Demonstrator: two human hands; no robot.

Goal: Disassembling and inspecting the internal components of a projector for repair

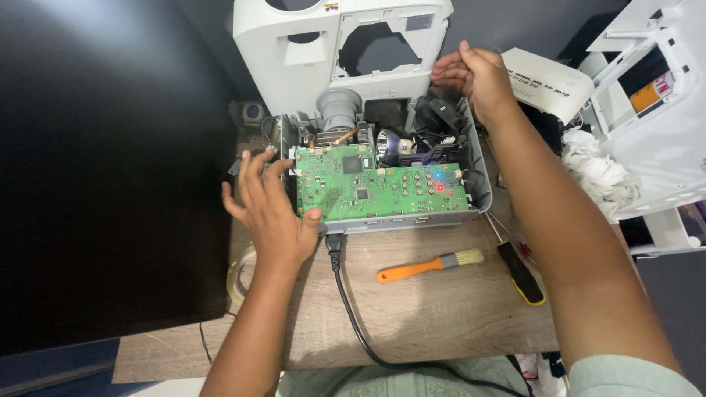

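Head view shows us an opened projector (382,184) lying on the wooden counter (441,309), its green circuit board (375,187) uppermost with a red and a blue light glowing near its right end. We see the left hand (272,213) against the projector's left side, its fingers (257,169) spread loosely along the edge and the thumb resting on the near left corner of the board. The right hand (474,73) reaches over the far right corner of the chassis, fingers curled narrow at the edge of the white top cover (342,51), which stands tilted up behind the unit; we cannot tell whether they grip it or only touch it. A grey lens barrel (338,109) sits behind the board. A black power cable (353,309) runs from the near edge toward us. An orange-handled brush (430,265) lies on the counter just in front of the projector, with a black and yellow screwdriver (521,272) to its right.
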